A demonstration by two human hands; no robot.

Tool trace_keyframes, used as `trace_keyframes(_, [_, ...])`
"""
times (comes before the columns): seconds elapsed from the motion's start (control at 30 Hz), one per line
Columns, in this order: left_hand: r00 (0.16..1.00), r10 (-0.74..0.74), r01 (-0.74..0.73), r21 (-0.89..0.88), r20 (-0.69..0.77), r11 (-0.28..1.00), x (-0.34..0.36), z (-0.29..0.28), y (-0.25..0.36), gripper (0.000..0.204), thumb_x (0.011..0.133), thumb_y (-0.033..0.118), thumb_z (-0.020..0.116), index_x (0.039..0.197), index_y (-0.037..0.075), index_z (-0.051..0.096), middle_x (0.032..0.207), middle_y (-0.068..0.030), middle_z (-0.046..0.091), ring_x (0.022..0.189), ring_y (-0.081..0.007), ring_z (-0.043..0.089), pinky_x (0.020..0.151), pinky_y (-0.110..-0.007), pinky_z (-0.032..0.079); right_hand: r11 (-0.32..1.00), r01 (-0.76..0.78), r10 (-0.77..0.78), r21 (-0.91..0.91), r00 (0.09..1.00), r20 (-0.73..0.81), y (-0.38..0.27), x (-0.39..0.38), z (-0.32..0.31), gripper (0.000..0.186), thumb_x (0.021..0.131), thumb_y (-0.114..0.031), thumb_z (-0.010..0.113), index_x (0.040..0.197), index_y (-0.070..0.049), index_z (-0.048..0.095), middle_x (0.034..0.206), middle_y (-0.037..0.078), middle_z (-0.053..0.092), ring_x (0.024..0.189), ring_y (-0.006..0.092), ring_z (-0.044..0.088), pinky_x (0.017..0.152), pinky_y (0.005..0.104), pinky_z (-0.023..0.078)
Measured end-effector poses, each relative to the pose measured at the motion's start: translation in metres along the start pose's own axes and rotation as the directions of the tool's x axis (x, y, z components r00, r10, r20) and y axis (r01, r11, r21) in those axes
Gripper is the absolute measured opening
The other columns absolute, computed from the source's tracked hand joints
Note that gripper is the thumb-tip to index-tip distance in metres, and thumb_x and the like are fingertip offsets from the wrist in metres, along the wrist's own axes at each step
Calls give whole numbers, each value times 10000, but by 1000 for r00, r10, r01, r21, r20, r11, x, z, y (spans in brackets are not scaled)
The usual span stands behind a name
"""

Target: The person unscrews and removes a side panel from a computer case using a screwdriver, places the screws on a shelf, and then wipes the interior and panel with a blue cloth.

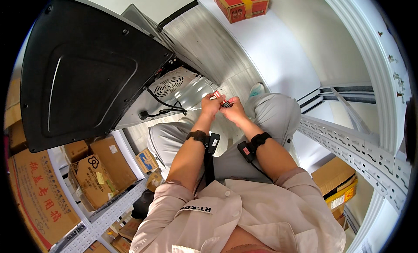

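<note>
My left hand (210,105) pinches a small red-and-white piece (216,94) whose kind I cannot make out. Close beside it, my right hand (235,111) is closed on a small black piece with pale dots (226,104). The two pieces meet between my fingertips, and I cannot tell whether they are one thing. Both hands are held over my knees, just in front of the low metal housing of a tall black-panelled machine (96,74). A round vent grille (169,86) and a black power cable (162,105) with a plug are to the left of my hands.
Cardboard boxes (93,179) fill white metal shelving at the lower left. A red carton (239,4) with yellow tape stands on a white shelf ahead. On the right are a perforated metal beam (339,135) and another brown box (333,174). Pale wood-look floor (209,44) lies beyond my hands.
</note>
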State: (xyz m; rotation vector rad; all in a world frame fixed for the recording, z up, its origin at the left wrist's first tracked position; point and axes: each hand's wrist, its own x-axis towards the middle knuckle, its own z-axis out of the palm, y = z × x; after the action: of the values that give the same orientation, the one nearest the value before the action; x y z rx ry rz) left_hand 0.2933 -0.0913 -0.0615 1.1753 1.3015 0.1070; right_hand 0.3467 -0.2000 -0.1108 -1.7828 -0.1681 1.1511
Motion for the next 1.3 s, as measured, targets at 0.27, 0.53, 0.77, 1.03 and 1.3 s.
trace_keyframes(0.27, [973, 132, -64, -328, 188, 942, 7, -14, -19, 529, 882, 124, 683, 1316, -39, 428, 1020, -130, 661, 893, -221, 652, 786, -344, 546, 849, -472, 406, 240, 871, 275, -45, -31, -8, 528, 941, -561, 457, 1178, -93, 521, 1022, 117, 581, 590, 187, 552, 597, 292, 517])
trace_keyframes(0.53, [985, -2, -6, 48, 172, 999, 8, -22, -5, 483, 867, 185, 721, 1247, -25, 507, 1018, -109, 653, 827, -159, 639, 691, -292, 524, 992, -123, 119, 20, 983, 138, -32, -22, -6, 449, 890, -393, 658, 1057, -22, 470, 953, 99, 596, 709, 190, 594, 575, 305, 506])
trace_keyframes(0.77, [989, 128, -125, -45, 78, 991, 15, -14, -23, 494, 880, 76, 681, 1294, -78, 457, 1041, -131, 639, 816, -193, 650, 720, -325, 567, 969, -236, 226, 69, 965, 130, -43, -20, -13, 507, 913, -359, 614, 1221, 14, 462, 1110, 152, 545, 808, 222, 612, 634, 322, 537])
trace_keyframes(1.03, [978, 152, -127, -171, 140, 977, 17, -26, -29, 529, 881, 84, 673, 1348, -20, 447, 1095, -123, 619, 970, -189, 618, 779, -315, 543, 895, -400, 324, 196, 887, 328, -44, -29, -9, 413, 929, -275, 600, 1222, -27, 448, 1000, 114, 568, 664, 203, 607, 560, 314, 504])
trace_keyframes(1.3, [994, -31, 37, -63, 101, 997, 11, -15, -8, 575, 812, 161, 780, 1268, -61, 509, 899, -102, 675, 714, -169, 642, 647, -296, 536, 983, -182, 180, 4, 975, 130, -48, -31, -11, 522, 859, -218, 696, 1224, -52, 361, 944, 96, 591, 673, 156, 594, 543, 287, 481])
